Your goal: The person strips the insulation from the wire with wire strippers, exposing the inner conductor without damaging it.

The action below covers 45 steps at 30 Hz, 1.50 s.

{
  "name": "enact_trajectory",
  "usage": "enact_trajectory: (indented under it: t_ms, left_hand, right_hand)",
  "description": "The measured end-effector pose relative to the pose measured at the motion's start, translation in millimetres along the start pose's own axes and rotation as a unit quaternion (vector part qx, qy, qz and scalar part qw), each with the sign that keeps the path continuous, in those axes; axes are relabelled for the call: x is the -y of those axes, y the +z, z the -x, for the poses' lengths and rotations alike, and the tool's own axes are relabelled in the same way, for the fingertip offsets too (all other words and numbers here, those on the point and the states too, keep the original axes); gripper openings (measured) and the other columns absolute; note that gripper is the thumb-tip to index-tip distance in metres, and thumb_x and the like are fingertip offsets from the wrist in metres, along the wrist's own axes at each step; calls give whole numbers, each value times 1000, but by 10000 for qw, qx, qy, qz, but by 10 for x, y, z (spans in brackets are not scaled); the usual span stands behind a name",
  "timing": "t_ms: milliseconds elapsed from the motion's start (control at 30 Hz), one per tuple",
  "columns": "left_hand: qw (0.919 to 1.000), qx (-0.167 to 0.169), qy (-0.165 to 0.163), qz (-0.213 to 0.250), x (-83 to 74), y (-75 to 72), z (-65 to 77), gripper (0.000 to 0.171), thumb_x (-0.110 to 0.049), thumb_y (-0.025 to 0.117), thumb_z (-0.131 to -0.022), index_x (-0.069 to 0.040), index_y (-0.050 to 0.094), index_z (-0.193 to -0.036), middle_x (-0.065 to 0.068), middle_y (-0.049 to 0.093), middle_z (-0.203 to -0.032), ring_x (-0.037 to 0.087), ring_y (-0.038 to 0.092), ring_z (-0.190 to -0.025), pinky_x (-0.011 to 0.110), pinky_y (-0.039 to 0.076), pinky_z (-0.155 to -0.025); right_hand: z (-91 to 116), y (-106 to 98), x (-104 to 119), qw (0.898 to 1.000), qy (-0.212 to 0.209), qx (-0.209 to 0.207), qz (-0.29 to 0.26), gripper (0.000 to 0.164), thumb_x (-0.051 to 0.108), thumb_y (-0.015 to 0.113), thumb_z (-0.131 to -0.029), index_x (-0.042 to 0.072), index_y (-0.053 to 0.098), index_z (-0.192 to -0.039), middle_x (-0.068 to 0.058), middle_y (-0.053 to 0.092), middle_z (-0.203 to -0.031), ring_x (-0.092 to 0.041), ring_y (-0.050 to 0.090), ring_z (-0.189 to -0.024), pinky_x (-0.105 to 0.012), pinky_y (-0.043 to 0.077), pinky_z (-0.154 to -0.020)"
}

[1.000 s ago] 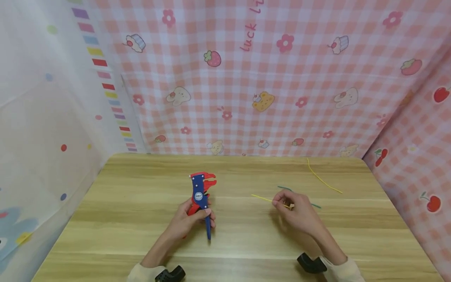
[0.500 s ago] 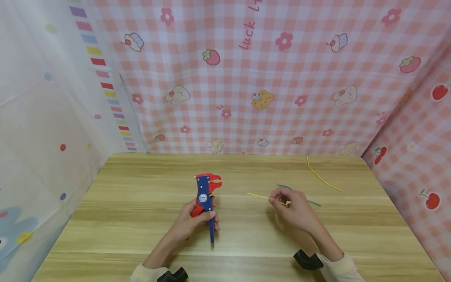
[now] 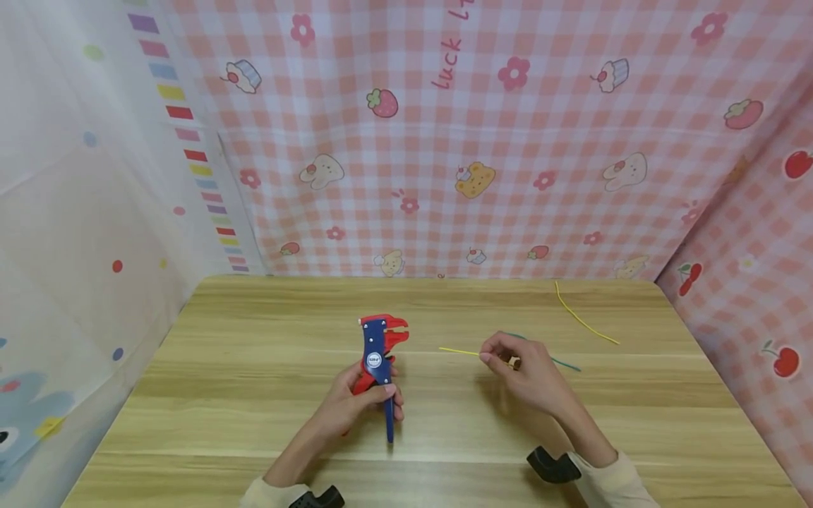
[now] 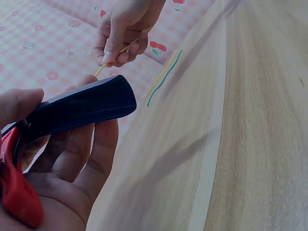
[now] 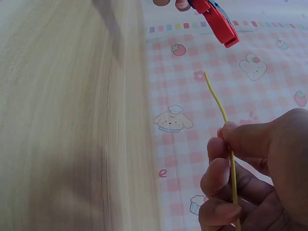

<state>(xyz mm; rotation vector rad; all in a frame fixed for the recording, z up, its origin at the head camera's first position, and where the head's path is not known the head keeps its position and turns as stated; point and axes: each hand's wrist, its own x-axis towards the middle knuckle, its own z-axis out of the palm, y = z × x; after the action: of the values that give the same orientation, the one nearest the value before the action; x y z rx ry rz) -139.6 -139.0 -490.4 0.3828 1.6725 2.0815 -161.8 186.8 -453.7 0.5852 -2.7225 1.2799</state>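
Left wrist view, pliers (image 4: 84,105) cropped, held wire (image 4: 126,48) partly hidden

Tool (image 3: 375,353): red and dark blue. Held wire (image 3: 460,351): yellow. Far wire (image 3: 575,317): yellow. Third wire (image 3: 565,364): teal green. Counter (image 3: 254,353): tan wood grain. Back cloth (image 3: 432,141): pink-white gingham, strawberry-and-flower print. Sleeves (image 3: 616,485): cream.

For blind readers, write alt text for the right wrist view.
A right hand pinches a yellow wire, its free end apart from a red-and-blue tool at the top. Behind are a wooden table and pink checked cloth.
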Motion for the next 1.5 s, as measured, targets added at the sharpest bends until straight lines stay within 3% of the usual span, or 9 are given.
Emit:
enact_trajectory:
  t_ms: [167,533,800,1133,1300,1500]
  left_hand:
    - [9998,136,104,92,19,22,2,56,-12,63,-102,17,35,-141,5,74,-96,20,77,-82,41,64,-87]
    - [9997,225,2,71,15,70,9,55,-15,62,-103,14,36,-140,6,73,-97,21,77,-84,43,63,-89]
    - [9976,476,-204,466,13,117,7,41,-9,55,-105,7,37,-138,12,70,-98,27,78,-84,59,61,-85]
    - [9975,663,50,256,30,163,17,36,-7,53,-106,6,38,-135,6,73,-94,18,73,-77,40,64,-83]
    - [9966,767,35,287,30,193,23,35,-7,54,-105,8,38,-132,7,71,-92,18,73,-78,41,64,-84]
    - [9962,812,-120,281,30,212,33,31,-7,54,-105,8,42,-130,9,71,-93,19,74,-79,39,64,-87]
  right_hand:
    - [-14,11,15,10000,0,16,-35,6,19,67,-101,16,69,-95,-3,71,-80,-5,58,-70,-22,48,-58]
    - [-70,14,94,9994,-235,-25,-235,8,12,66,-100,18,66,-95,0,67,-75,-8,59,-65,-23,48,-55]
    - [-105,-2,148,9991,-313,-6,-298,10,12,66,-100,19,67,-95,7,65,-73,-6,58,-63,-22,49,-55]
    - [-125,-28,210,9996,-91,159,-237,8,16,66,-101,22,68,-96,6,64,-74,-7,59,-63,-22,45,-52]
    - [-120,-33,244,9992,-148,263,-248,8,16,66,-101,22,68,-96,1,65,-76,-7,59,-66,-23,48,-55]
    - [-114,-37,267,9987,-328,250,-306,9,15,65,-101,21,67,-95,7,62,-74,-6,57,-66,-23,49,-55]
